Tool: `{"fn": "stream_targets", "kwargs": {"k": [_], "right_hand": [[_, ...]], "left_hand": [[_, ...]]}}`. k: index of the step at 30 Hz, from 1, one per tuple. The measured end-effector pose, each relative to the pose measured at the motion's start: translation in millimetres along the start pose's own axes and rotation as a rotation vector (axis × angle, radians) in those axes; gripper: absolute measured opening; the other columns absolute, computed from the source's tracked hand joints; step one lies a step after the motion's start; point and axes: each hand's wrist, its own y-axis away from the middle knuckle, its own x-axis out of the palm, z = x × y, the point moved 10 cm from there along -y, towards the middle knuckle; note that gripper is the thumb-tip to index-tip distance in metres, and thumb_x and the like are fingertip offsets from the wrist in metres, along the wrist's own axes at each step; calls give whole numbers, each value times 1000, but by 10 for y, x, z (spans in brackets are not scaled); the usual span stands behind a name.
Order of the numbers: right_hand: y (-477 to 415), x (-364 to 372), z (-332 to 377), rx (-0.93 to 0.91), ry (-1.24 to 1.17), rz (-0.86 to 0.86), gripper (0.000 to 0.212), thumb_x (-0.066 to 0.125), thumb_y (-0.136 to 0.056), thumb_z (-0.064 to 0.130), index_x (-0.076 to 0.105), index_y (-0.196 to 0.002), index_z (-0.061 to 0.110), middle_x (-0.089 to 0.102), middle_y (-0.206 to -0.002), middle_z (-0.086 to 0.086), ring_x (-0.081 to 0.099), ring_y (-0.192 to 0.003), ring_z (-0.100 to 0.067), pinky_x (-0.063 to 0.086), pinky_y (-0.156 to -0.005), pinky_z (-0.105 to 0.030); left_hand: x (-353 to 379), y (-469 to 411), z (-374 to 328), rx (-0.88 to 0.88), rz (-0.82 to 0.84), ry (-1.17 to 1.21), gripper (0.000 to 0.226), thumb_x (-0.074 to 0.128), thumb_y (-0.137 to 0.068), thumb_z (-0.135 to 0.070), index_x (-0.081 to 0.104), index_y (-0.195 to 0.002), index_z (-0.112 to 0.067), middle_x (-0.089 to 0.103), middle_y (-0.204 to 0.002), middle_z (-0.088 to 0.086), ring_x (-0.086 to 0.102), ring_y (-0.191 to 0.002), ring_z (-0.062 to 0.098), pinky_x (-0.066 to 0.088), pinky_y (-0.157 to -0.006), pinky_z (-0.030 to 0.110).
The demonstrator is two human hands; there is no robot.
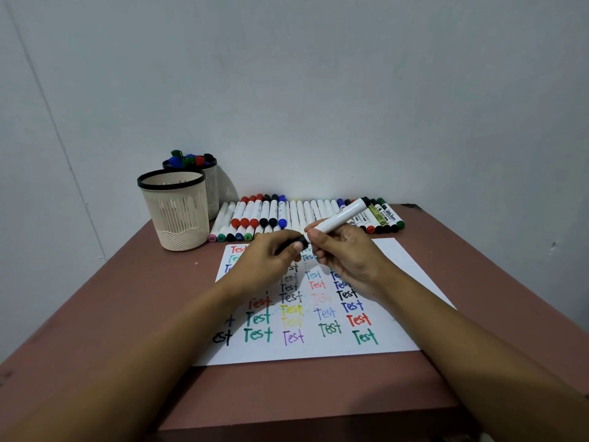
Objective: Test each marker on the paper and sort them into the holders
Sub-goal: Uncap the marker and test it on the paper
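While it hangs in the air above the white sheet of paper (393,282), the thick white-barrelled marker (342,215) slants from lower left to upper right. It has a dark plug at its raised end and a black cap (298,241) at its lower end. The cap meets the barrel between the 2 hands, though I cannot tell whether it is fully seated. The left hand (271,260) comes in from the left with its fingers curled around the cap, covering most of it. The right hand (349,261) grips the barrel just beside the cap, its fingers (314,235) wrapped over the top and closed tight on the white plastic. The knuckles of both hands nearly touch. The paper lies flat on the brown tabletop (149,298) and carries columns of the word "Test" in many colours. Behind it, a long row of markers (277,212) lies side by side along the wall. At the back left, a cream mesh plastic holder with a black rim (177,215) stands in front of a second holder (213,193), which has coloured marker caps showing above its rim.
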Motion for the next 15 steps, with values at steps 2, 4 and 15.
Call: {"fn": "stream_targets", "kwargs": {"k": [2,4,15], "right_hand": [[1,8,-6,2,-6,18,6,59,-89,9,64,-91,10,54,-66,1,50,-60,-6,46,-60,-15],[-7,7,-4,5,4,20,6,60,-88,9,65,-91,10,55,-67,1,51,-60,-6,46,-59,-15],[-89,-288,26,27,-171,-239,15,59,-91,29,63,-90,14,60,-69,-3,56,-62,-12,47,-53,-22]], "left_hand": [[6,2,7,-11,14,7,20,49,-95,-12,62,-108,-5,56,-72,-5,51,-58,-7,41,-58,11],[8,0,39,-41,22,48,18,50,-94,-12,62,-105,-5,57,-72,-3,50,-55,-4,43,-58,14],[-344,-30,234,-236,-274,680,10,54,-89,-6,63,-91,-10,58,-76,2,58,-65,7,52,-65,21]]}}
